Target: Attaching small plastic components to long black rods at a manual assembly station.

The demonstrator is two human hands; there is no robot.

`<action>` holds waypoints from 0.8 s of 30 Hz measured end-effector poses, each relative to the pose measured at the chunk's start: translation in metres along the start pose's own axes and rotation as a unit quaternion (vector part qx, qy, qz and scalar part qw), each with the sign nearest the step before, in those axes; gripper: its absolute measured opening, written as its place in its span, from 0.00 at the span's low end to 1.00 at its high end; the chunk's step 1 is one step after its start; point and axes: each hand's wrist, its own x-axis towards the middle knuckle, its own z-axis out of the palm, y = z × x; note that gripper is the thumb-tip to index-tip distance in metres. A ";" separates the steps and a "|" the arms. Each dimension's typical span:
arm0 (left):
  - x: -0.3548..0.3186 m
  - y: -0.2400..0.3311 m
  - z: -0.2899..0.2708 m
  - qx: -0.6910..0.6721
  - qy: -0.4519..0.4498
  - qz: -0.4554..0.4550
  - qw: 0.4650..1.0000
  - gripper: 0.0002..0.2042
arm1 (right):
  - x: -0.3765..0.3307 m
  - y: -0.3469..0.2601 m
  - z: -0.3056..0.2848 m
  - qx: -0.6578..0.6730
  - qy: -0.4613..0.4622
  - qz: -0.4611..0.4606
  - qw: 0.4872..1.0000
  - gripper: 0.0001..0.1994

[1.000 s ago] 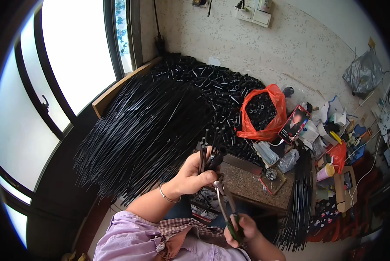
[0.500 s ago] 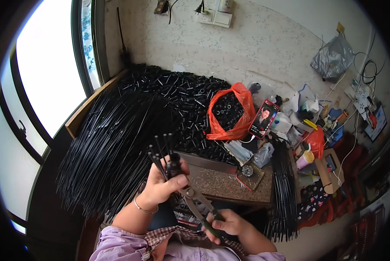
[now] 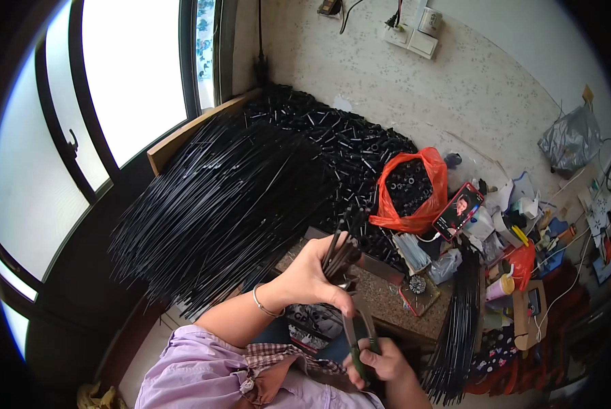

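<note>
Orange plastic bag [image 3: 414, 194], open, full of small black parts, mid-surface. Red-cased phone with lit screen [image 3: 459, 210] just right of it, tilted. Grey crumpled plastic bag [image 3: 570, 140] far right against wall. Small cardboard box [image 3: 529, 310] near right.

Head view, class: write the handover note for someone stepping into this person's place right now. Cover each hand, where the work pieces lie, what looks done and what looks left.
Left hand: closed around a small bundle of black rods, held upright over the stone block.
Right hand: gripping the green handles of the pliers, whose head points up toward the bundle's base.
Stock: large heap of long black rods on the left; short black tube pieces piled against the wall; more in the orange bag.
Done: cannot tell how many.
Left: the big heap looks unworked.
</note>
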 end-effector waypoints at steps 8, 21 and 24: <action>0.005 0.004 0.007 0.025 0.029 0.002 0.999 0.27 | 0.015 0.003 -0.003 -0.452 0.281 -0.254 0.808 0.22; 0.003 0.000 0.013 0.051 0.024 -0.026 0.998 0.18 | 0.009 -0.001 0.004 -0.114 0.009 -0.101 0.988 0.22; 0.001 0.001 0.012 0.040 0.032 -0.028 0.998 0.18 | 0.005 -0.006 0.000 -0.049 -0.027 -0.068 0.996 0.23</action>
